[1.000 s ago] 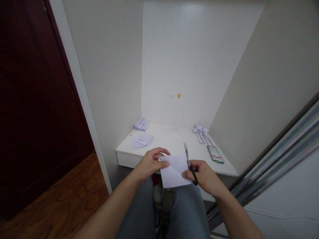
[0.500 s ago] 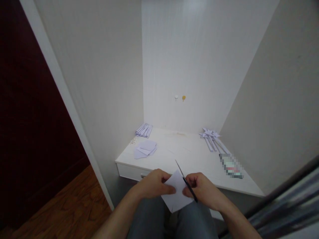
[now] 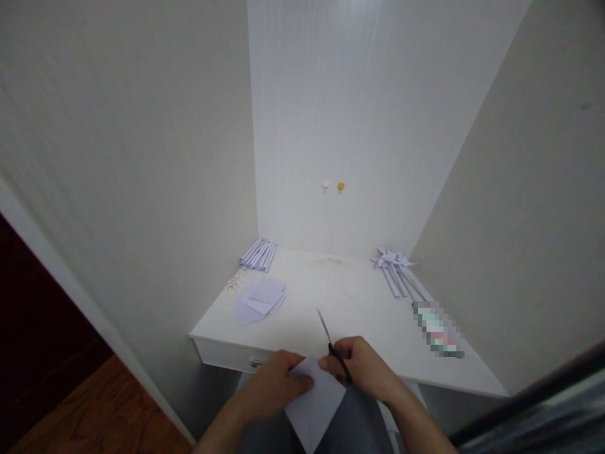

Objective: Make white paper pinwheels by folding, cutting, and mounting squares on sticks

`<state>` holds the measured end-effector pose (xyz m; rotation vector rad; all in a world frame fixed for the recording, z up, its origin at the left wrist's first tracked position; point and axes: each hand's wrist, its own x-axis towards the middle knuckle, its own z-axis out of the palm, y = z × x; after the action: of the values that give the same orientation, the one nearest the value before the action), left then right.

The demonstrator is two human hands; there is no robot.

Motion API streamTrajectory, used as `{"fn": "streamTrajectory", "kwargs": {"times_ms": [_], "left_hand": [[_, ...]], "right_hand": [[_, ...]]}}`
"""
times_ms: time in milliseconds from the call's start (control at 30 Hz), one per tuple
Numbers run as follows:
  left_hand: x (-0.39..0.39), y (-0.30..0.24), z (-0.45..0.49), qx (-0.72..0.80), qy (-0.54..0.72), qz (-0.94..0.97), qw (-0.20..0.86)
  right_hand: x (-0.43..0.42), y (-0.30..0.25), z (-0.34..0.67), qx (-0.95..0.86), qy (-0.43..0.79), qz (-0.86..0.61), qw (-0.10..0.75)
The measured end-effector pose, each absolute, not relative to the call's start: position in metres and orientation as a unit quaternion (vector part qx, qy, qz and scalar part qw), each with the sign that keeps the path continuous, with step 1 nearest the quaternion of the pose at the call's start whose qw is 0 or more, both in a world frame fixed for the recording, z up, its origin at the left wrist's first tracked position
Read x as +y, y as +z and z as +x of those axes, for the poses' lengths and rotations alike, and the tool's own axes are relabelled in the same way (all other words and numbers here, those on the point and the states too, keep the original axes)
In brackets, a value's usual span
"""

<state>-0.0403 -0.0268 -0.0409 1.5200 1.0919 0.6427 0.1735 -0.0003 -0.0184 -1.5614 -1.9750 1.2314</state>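
A square sheet of white paper (image 3: 317,403) is held over my lap with one corner pointing down. My left hand (image 3: 278,384) pinches its left edge, thumb on top. Black-handled scissors (image 3: 339,364) sit in my right hand (image 3: 362,369), their blades pointing up and away toward the desk. The right thumb and fingertips are close to the paper's upper corner; whether they touch it I cannot tell. Beyond my left hand, a few loose paper sheets (image 3: 262,297) lie overlapped on the white desk (image 3: 321,284).
Rolled paper sticks (image 3: 258,255) lie at the back left, with small bits (image 3: 235,280) in front. Paper pinwheels (image 3: 392,260) on sticks rest at the back right, near a blurred-out item (image 3: 437,329). Two hooks (image 3: 333,186) are on the back wall. A drawer handle (image 3: 256,362) shows at the front.
The view has shifted a little. The paper has turned, and its lower corner now points toward me. My right hand has moved up toward the paper's top corner, still with the scissors.
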Motion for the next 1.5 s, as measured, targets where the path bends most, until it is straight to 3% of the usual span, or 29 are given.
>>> {"fn": "streamTrajectory", "kwargs": {"times_ms": [133,300,600,1067,1500], "left_hand": [[-0.012,-0.046,-0.047,0.492,0.349,0.567,0.561],[-0.001,-0.041,-0.057,0.474,0.450,0.478,0.586],[0.034,-0.019,-0.037,0.478,0.493,0.488,0.539],[0.158,0.060,0.023,0.373,0.645,0.403,0.532],[0.227,0.064,0.071,0.261,0.702,0.414,0.517]], "right_hand": [[0.025,-0.023,0.187,-0.704,0.329,-0.610,0.159],[0.047,-0.029,0.192,-0.705,0.225,-0.670,0.059],[0.098,-0.016,0.182,-0.759,0.194,-0.615,-0.088],[0.143,-0.058,0.180,-0.848,0.019,-0.529,-0.006],[0.167,-0.106,0.196,-0.884,-0.042,-0.461,0.065]]}}
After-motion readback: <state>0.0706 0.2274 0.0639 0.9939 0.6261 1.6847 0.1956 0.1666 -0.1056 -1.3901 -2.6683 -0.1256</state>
